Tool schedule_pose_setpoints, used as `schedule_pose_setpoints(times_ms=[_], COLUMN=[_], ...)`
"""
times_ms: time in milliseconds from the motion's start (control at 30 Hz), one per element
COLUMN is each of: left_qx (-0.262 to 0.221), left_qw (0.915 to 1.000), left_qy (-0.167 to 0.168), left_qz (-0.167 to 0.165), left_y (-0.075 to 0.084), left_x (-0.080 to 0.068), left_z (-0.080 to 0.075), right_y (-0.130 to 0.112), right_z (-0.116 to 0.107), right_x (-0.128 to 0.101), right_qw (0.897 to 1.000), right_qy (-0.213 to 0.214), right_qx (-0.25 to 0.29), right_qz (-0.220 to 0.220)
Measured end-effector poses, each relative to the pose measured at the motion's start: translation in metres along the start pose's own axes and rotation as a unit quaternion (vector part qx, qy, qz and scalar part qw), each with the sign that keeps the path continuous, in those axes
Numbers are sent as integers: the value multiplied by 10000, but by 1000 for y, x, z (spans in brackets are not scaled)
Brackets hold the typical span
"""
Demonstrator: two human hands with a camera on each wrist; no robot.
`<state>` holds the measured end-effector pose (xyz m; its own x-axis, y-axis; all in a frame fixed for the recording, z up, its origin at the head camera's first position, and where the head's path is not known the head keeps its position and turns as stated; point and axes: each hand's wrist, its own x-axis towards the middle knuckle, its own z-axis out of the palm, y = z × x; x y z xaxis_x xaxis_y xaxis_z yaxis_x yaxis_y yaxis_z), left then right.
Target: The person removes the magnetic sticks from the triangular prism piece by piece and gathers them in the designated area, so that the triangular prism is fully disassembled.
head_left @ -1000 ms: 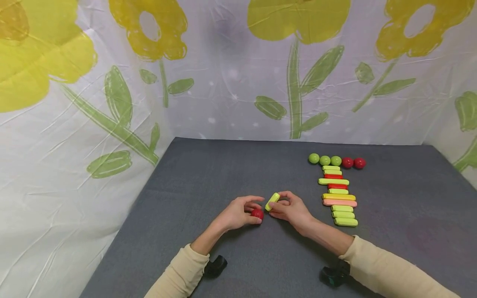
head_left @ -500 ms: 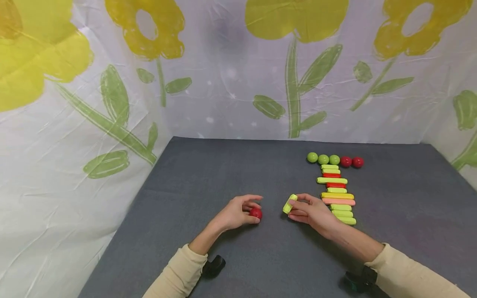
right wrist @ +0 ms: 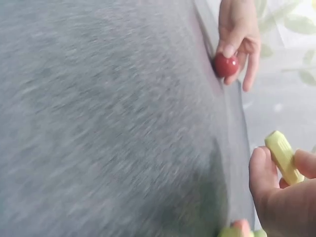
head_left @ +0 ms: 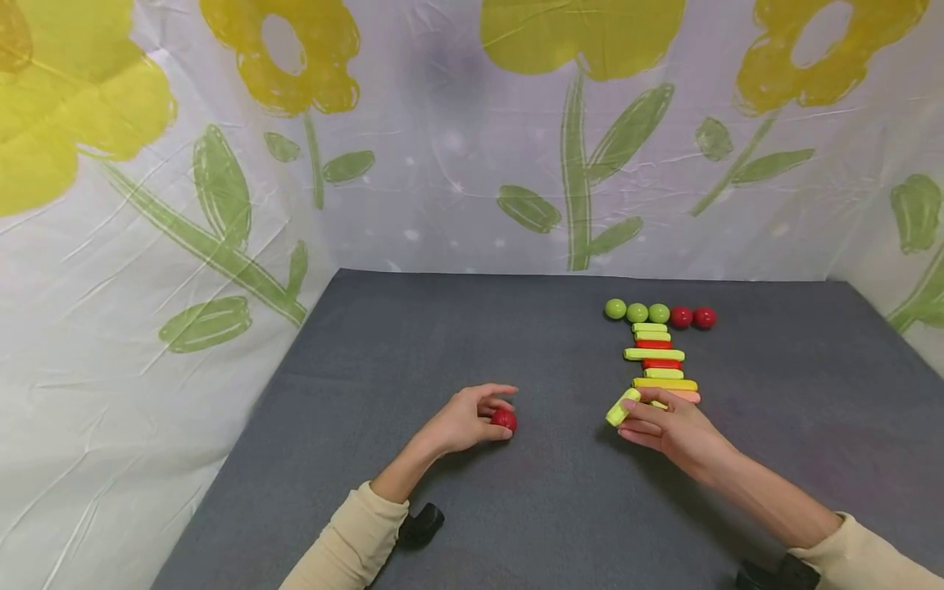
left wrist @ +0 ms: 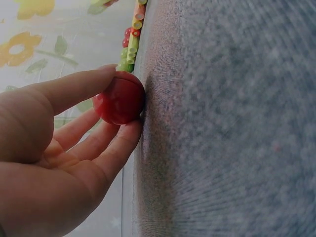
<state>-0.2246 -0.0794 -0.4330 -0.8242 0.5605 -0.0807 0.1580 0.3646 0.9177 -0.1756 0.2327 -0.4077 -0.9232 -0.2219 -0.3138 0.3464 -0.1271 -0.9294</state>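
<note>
Near the middle of the table my left hand point(head_left: 466, 424) holds a glossy red ball point(head_left: 505, 420) between thumb and fingers. A thin seam line crosses the ball point(left wrist: 119, 98) in the left wrist view, where it sits at the table surface. My right hand point(head_left: 682, 434) pinches a short yellow-green stick point(head_left: 623, 407) with ridged sides, tilted and raised above the table. This hand is just left of and over the near end of a column of coloured sticks point(head_left: 653, 354), hiding its nearest pieces. Thumb and fingertips grip the stick point(right wrist: 284, 157) in the right wrist view.
At the column's far end lies a row of three green balls point(head_left: 637, 312) and two red balls point(head_left: 693, 317). The column mixes yellow-green, red, yellow and pink sticks. A flower-printed curtain point(head_left: 442, 164) stands behind the dark grey table point(head_left: 413, 328).
My right hand has carried the yellow-green stick rightward, away from the left hand and to the column of sticks. The left hand keeps its hold on the red ball in about the same place.
</note>
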Motion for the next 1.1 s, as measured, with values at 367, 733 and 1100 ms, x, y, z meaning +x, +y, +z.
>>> schedule_pose_setpoints(times_ms=[367,733,1100], left_qx=[-5,63,182], left_qw=[10000,10000,9996], left_qy=[-1,23,66], left_qz=[-26,-61,-191], left_y=[0,0,5], left_x=[0,1,0], left_z=[1,2,2], right_y=[10,17,26], right_z=[-31,-48,-59], right_x=[-20,-31,-38], right_qw=[9996,9988,9980], right_qy=[109,37,116], right_qx=[-35,4,-92], right_qz=[249,496,613])
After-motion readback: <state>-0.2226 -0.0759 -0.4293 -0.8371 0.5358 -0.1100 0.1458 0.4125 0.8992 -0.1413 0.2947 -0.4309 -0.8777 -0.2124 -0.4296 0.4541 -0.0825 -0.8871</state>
